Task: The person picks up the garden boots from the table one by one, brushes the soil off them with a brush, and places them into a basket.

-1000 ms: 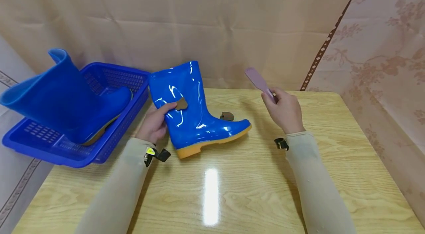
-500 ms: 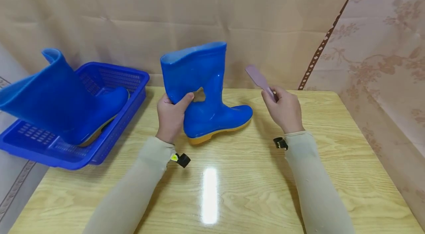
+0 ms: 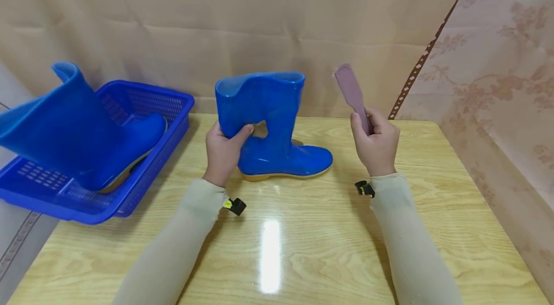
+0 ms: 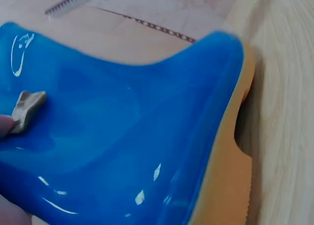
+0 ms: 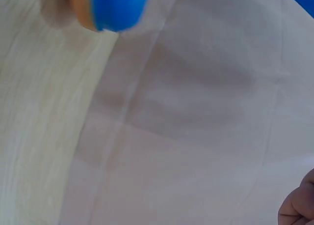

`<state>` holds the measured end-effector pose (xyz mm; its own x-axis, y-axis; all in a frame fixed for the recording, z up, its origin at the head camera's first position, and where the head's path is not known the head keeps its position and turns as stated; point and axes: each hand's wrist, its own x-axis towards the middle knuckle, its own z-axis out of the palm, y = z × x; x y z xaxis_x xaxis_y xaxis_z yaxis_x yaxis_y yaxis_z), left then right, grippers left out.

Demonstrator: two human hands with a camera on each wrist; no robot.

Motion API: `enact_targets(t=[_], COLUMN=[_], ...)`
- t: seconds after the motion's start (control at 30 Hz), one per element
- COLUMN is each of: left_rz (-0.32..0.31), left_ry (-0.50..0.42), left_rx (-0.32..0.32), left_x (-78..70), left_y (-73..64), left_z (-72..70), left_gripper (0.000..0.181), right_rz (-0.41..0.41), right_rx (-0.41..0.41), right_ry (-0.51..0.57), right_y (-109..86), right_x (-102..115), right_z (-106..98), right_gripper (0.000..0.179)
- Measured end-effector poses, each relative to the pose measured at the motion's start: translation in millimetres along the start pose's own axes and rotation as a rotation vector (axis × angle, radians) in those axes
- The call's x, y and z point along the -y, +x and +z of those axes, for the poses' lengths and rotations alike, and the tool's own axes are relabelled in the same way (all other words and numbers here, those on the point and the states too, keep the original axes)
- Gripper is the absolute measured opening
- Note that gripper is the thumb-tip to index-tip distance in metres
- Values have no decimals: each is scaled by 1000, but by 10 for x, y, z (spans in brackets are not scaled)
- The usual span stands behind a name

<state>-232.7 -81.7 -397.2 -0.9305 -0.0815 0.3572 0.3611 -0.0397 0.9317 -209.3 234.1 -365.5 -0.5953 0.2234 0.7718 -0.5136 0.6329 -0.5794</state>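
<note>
In the head view my left hand (image 3: 222,153) grips the shaft of a blue rain boot (image 3: 277,112) with a yellow sole, thumb towards me. The boot is upright; whether its sole touches the table I cannot tell. A brown, clay-like lump (image 3: 260,129) sits on the shaft by my thumb tip; the left wrist view shows this lump (image 4: 29,111) too. My right hand (image 3: 378,146) holds a mauve brush (image 3: 351,88) by its handle, raised right of the boot and apart from it. Pale bristles of the brush (image 4: 68,4) show in the left wrist view.
At the left, a blue perforated basket (image 3: 149,170) holds a second blue boot (image 3: 95,136), leaning. A brown lump (image 3: 297,142) is mostly hidden behind the gripped boot. Beige cloth (image 3: 173,55) hangs behind the wooden table (image 3: 329,247).
My left hand has moved right and turned the boot upright, its opening now towards me; in the last half second its sole came lower. My right hand has raised the brush slightly.
</note>
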Motion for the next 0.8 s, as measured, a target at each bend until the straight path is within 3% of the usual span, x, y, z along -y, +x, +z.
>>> enact_targets(t=[0.1,0.3,0.43,0.53,0.6,0.8], left_rz=[46,286,323,320,284,58], left_ry=[-68,-202,-205,-116,-59,23], left_rx=[-48,-207,-242,-182,-132,-2], left_x=[-50,-191,-136,-20,25,5], left_y=[-6,-10,-29,-49,-48,0], left_z=[45,133,170,163,140,9], left_gripper=[43,35,33,36,39,54], right_rz=[-3,10,6,2,3,-3], right_rx=[2,5,2,3,6,72], right_ry=[-11,-2,9,9,1,-17], right_y=[0,28,34,29,22,-15], right_x=[102,319,293,271,238,-47], right_z=[-12,-46,-22,-9,-2,17], right_gripper=[10,10,11,10,10,9])
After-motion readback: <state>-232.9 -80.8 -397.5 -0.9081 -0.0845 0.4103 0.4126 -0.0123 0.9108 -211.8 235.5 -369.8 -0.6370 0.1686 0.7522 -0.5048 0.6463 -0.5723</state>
